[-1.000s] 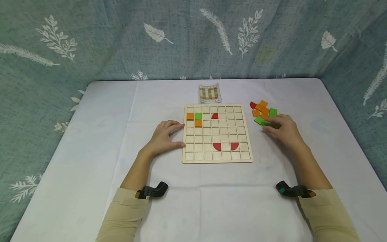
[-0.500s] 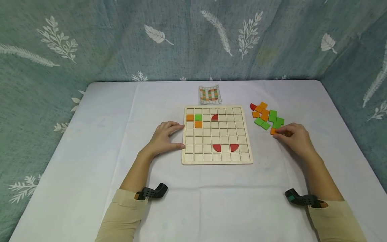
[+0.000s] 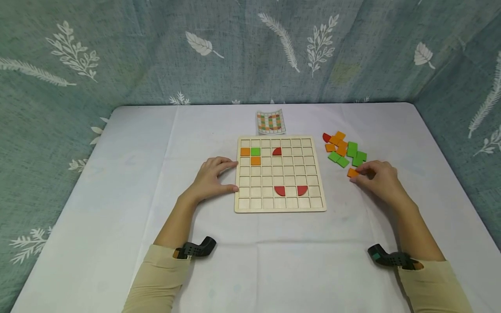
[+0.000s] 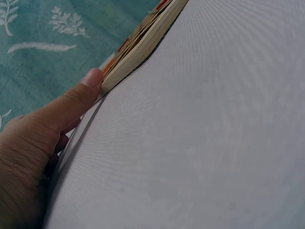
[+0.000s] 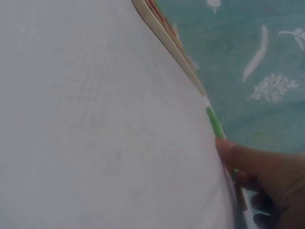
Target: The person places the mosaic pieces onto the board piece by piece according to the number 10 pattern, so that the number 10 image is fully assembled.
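In the head view, a pale wooden grid board [image 3: 289, 168] lies mid-table. Three square tiles, orange [image 3: 245, 151], green [image 3: 255, 151] and orange [image 3: 255, 161], sit in its upper left cells, and three red quarter-circle pieces [image 3: 302, 190] lie in other cells. My left hand [image 3: 211, 177] touches the board's left edge with fingertips and thumb spread apart. To the board's right, my right hand [image 3: 381, 178] pinches an orange tile [image 3: 352, 172] between thumb and fingers, low at the near end of a loose tile pile. Its curled fingers are partly hidden in the right wrist view.
Several loose green tiles [image 3: 339, 159] and orange tiles [image 3: 342, 148], with one red quarter-circle [image 3: 326, 137], lie right of the board. A small pattern card [image 3: 271, 122] rests behind the board. A white cloth [image 3: 219, 278] covers the table, and a leaf-print curtain [image 3: 235, 52] hangs behind it.
My right hand has moved from the green tiles toward the near right and now has an orange tile at its fingertips, drawn slightly away from the pile. The left hand stays at the board.
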### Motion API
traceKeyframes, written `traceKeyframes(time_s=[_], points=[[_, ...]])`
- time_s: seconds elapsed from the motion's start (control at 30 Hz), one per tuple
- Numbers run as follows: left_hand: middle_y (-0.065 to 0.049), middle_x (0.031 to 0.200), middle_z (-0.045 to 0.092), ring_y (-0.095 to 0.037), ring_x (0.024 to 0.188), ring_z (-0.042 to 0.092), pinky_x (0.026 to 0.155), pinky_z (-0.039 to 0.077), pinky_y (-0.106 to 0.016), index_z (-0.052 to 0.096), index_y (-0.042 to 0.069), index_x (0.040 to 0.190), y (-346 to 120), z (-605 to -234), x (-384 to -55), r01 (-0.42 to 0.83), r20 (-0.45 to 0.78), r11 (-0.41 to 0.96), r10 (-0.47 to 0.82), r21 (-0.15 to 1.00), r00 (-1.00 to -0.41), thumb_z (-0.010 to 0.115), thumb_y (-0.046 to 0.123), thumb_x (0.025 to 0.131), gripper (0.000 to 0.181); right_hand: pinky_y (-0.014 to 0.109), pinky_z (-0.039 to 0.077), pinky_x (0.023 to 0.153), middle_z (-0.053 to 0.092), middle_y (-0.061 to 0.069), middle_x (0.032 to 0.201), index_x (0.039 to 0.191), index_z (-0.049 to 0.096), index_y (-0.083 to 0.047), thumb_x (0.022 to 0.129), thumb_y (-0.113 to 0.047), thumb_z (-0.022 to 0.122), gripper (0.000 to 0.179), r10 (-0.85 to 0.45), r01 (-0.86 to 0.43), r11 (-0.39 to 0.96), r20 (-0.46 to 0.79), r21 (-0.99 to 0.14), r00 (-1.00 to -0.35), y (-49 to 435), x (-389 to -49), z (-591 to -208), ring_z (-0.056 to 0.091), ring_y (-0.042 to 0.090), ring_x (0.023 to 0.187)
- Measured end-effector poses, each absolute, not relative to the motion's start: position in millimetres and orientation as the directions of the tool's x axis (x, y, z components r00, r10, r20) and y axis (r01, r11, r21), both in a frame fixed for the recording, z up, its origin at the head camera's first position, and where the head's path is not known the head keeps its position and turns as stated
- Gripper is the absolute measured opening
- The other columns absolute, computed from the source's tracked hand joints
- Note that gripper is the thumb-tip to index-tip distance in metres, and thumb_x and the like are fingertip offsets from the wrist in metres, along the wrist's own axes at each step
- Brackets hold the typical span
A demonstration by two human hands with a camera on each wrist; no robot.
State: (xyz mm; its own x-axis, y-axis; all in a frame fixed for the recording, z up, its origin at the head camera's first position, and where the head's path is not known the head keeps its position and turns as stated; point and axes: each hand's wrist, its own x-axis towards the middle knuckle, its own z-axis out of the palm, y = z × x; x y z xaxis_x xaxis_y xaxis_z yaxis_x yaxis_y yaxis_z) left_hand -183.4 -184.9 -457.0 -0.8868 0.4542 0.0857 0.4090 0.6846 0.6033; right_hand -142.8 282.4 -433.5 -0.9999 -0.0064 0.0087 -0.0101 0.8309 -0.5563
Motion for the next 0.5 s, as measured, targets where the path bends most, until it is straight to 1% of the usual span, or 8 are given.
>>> traceKeyframes(time_s=[0.13,0.33,0.5], points=[[-0.005,0.128,0.051,-0.026,0.122,0.039,0.101,0.027,-0.047,0.056,0.017,0.132,-184.4,-457.5,-184.0,0.413,0.092,0.686,0.453,0.6,-0.887,0.082,0.046,0.068,0.075,0.049,0.024,0.081,0.06,0.023,0.096,0.103,0.064,0.007,0.082,-0.016,0.075,0.033,-0.048,-0.062,0.836,0.041,-0.546,-0.998,279.8,-141.1,-432.4,0.043,0.034,0.092],[-0.005,0.127,0.051,-0.026,0.12,0.04,0.101,0.027,-0.046,0.057,0.016,0.131,-184.3,-458.1,-184.2,0.415,0.098,0.684,0.452,0.599,-0.886,0.083,0.044,0.068,0.074,0.049,0.023,0.082,0.061,0.022,0.095,0.104,0.064,0.007,0.082,-0.015,0.074,0.032,-0.092,-0.101,0.833,0.044,-0.544,-0.995,273.1,-137.7,-433.9,0.043,0.034,0.093],[-0.005,0.127,0.051,-0.026,0.12,0.04,0.101,0.027,-0.046,0.057,0.016,0.132,-184.1,-458.6,-184.9,0.417,0.101,0.681,0.453,0.602,-0.886,0.083,0.044,0.068,0.074,0.048,0.024,0.081,0.059,0.02,0.092,0.105,0.063,0.007,0.083,-0.013,0.073,0.032,-0.122,-0.146,0.848,0.08,-0.51,-0.989,267.5,-135.1,-436.5,0.044,0.032,0.09]])
